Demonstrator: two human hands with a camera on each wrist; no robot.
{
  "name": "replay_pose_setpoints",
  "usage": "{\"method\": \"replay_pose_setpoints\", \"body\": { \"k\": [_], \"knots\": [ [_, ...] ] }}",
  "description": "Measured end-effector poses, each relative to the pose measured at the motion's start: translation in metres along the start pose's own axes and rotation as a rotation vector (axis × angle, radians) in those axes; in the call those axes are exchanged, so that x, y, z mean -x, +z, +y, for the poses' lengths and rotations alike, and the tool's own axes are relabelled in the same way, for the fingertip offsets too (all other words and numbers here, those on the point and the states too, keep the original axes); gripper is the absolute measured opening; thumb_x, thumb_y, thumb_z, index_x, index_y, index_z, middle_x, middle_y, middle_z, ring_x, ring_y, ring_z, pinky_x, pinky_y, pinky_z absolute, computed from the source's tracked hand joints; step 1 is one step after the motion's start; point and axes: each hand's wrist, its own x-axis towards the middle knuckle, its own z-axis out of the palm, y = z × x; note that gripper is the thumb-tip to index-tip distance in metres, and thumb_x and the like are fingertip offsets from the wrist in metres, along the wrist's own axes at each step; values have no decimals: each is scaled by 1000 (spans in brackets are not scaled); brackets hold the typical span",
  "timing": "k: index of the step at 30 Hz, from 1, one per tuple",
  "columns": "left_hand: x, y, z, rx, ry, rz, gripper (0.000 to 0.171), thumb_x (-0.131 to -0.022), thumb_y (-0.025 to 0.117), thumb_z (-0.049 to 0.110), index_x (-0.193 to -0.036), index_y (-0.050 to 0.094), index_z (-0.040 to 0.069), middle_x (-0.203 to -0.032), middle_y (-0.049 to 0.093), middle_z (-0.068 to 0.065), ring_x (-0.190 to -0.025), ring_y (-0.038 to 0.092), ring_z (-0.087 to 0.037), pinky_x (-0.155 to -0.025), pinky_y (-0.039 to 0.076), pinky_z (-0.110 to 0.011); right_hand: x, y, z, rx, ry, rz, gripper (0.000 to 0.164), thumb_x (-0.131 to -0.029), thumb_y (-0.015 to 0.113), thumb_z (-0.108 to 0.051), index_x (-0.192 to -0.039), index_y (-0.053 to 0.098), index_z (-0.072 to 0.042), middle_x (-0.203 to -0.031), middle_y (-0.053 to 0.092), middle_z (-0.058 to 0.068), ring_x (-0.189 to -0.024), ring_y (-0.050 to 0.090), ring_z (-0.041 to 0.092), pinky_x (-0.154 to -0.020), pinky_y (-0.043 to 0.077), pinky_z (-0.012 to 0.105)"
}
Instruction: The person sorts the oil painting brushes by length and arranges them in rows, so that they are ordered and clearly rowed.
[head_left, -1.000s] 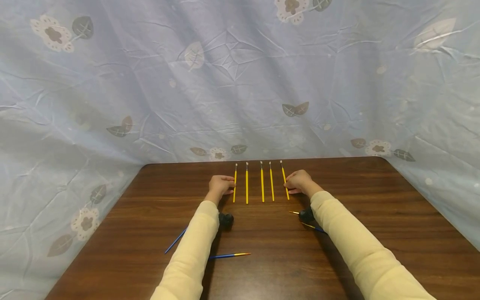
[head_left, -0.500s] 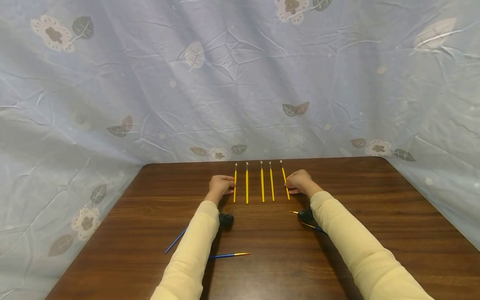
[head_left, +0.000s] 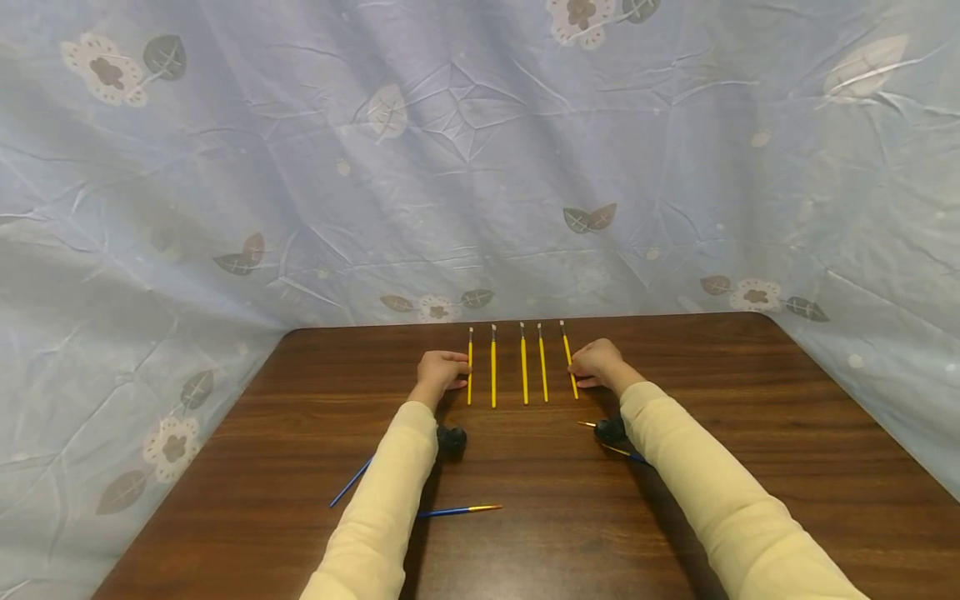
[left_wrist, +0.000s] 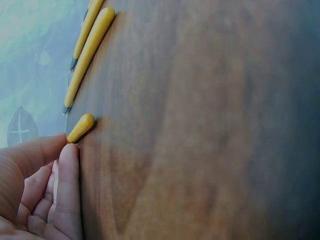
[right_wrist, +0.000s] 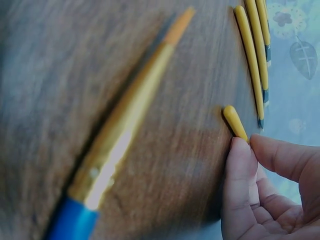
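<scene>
Mostly, bumps and slips could spoil things. At the far left, a blue brush [head_left: 351, 482] pokes out from under the left sleeve [head_left: 367, 517], so if that sleeve slides it could push the brush. The left hand [head_left: 442, 371] pinches the left-end yellow brush [head_left: 470, 346] with thumb and finger; if the pinch slips, the stick could roll toward its neighbor. Closer to the body, another blue brush [head_left: 450, 512] could get swept too. Then three middle yellow brushes [head_left: 525, 371] lie on the table [head_left: 540, 475], and a nudge might make them roll. The right hand [head_left: 597, 363] pinches the slanted right-end yellow brush [head_left: 567, 346]; a twist could tilt it more. Lastly, a black thing [head_left: 611, 430] might knock two gold-ended brushes [head_left: 588, 424] beside it.
</scene>
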Motion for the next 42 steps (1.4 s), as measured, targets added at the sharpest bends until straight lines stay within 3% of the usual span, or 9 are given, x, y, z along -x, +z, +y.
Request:
{"method": "replay_pose_setpoints", "body": {
  "k": [13,22,28,42],
  "knots": [
    [0,3,-3,7,1,-4,21,-82,73,-5,-103,73,-4,-107,67,-19,-71,68,-19,-60,59,-25,3,-1,4,-29,17,-13,31,-89,63,6,-118,56,12,-104,60,15,-91,59,23,-69,60,33],
    [1,-1,-6,-6,60,-11,24,-82,72,-5,-106,71,-4,-108,66,-19,-79,68,-21,-61,59,-26,1,-2,3,-54,24,-59,37,-92,61,3,-126,52,13,-108,60,14,-85,57,19,-70,60,32],
    [4,-2,-1,-60,102,-34,26,-83,72,-4,-109,70,-6,-111,64,-21,-87,68,-28,-62,60,-28,2,-6,1,-65,14,-85,38,-94,60,0,-128,50,13,-105,60,12,-79,57,16,-69,60,30],
    [10,-6,8,-181,136,-67,30,-84,74,1,-113,67,-6,-113,63,-20,-94,67,-31,-65,60,-30,13,-18,-9,-33,-32,-128,39,-96,59,-5,-129,49,11,-122,56,20,-98,58,27,-79,59,35]
  ]
}}
